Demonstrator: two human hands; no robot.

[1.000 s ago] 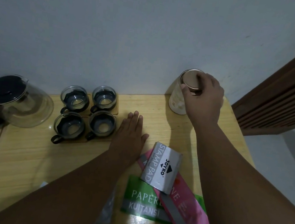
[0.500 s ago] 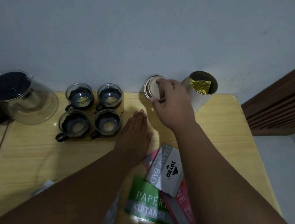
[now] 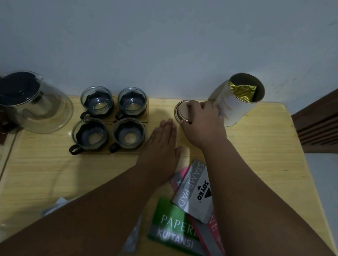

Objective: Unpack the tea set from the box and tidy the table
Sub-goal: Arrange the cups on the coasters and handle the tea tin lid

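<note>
- Laying the round lid [image 3: 184, 111] on the table [image 3: 267, 163], just left of the open tin [image 3: 234, 109], gripped by curled fingers of the right hand [image 3: 203, 122].
- Resting the left hand [image 3: 162, 148] flat, fingers straight, beside the cups [image 3: 129, 133].
- Next, likely: let go, reach for the gold pouch [image 3: 242, 91].

Table [image 3: 267, 163], tin [image 3: 231, 110], green book [image 3: 171, 226], perhaps 4 coasters [image 3: 147, 111]

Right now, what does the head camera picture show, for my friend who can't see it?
The right hand holds a round lid beside an open tin with gold foil inside. The left hand lies flat on the table near four glass cups and a teapot.
</note>
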